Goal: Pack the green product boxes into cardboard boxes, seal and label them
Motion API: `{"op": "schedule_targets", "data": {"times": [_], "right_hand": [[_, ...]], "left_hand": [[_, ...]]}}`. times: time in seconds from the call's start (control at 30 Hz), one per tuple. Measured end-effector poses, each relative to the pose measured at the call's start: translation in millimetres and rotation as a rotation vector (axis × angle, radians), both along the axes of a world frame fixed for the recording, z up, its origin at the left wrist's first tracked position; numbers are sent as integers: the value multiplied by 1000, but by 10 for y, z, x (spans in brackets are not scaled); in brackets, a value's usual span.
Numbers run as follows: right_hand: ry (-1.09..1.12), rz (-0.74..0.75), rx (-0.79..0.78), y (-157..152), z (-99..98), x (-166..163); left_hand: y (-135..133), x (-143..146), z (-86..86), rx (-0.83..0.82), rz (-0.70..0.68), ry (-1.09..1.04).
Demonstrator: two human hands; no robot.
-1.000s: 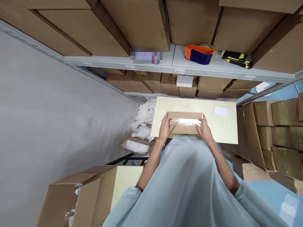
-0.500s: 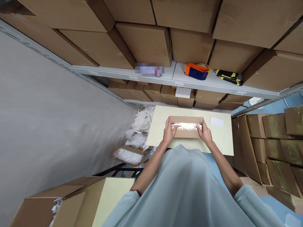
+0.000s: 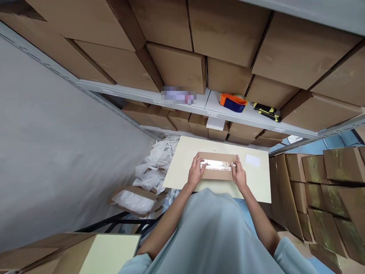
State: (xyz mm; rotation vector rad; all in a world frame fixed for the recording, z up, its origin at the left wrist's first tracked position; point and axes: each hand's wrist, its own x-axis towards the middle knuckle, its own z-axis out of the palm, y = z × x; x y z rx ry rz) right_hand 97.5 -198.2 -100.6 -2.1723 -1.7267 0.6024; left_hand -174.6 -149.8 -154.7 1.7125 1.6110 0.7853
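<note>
A small flat cardboard box [image 3: 218, 175] lies on the pale yellow tabletop [image 3: 256, 182], with a shiny strip of clear tape running along its upper face. My left hand [image 3: 196, 169] grips the box's left end, thumb on top near the tape. At the right end, my right hand [image 3: 238, 173] holds it in the same way, fingers over the edge and thumb on the tape. A white paper slip [image 3: 252, 160] lies to the right of the box.
On the shelf ahead sit an orange and blue tape dispenser [image 3: 233, 102] and yellow-black utility knives [image 3: 266, 111]. Large cartons [image 3: 228, 30] fill that shelf. White packing paper [image 3: 154, 160] heaps at the left by the wall; taped boxes [image 3: 316, 169] stack at the right.
The camera view has tilted and shifted, so shelf and table appear lower and a little further left. Both hands keep hold of the box, which stays in about the same place on the table.
</note>
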Motion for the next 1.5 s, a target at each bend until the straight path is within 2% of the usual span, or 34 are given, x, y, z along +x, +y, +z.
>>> {"op": "schedule_targets", "data": {"times": [0.17,0.27,0.37,0.5,0.57,0.63,0.73,0.83,0.93,1.1,1.2,1.27,1.33,1.43,1.5], "right_hand": [[-143,72,56,18,80,-38],[-251,164,140,242,335,-47],[-295,216,242,772,855,-57],[-386,259,395,1767,1692,-138],[-429,284,408,2214,1981,-206],[-482,289,322,2551,2120,-270],[-550,285,148,2846,2100,-329],[-590,254,55,2985,1975,-337],[-622,215,0,3076,1896,-312],[-641,216,-71,3180,1950,-247],[-624,236,-26,3104,1988,-208],[-545,234,67,2915,1945,-191],[-366,206,171,2575,1824,-192],[78,188,271,1808,1546,-270],[403,225,269,1244,1371,-399]], "left_hand": [[3,16,64,152,8,91],[147,69,264,219,-4,73],[518,233,699,297,-45,67],[1196,600,1534,468,-90,59],[1472,785,1917,532,-74,35],[1650,932,2201,585,-54,5],[1735,1043,2396,605,-29,-13],[1675,1023,2355,589,-21,-3],[1562,951,2183,537,5,-5],[1383,927,1934,447,22,-19],[1245,905,1862,442,35,-73],[1086,825,1793,428,47,-135],[854,696,1677,389,55,-216],[409,498,1457,325,57,-375],[123,413,1346,314,68,-483]]}}
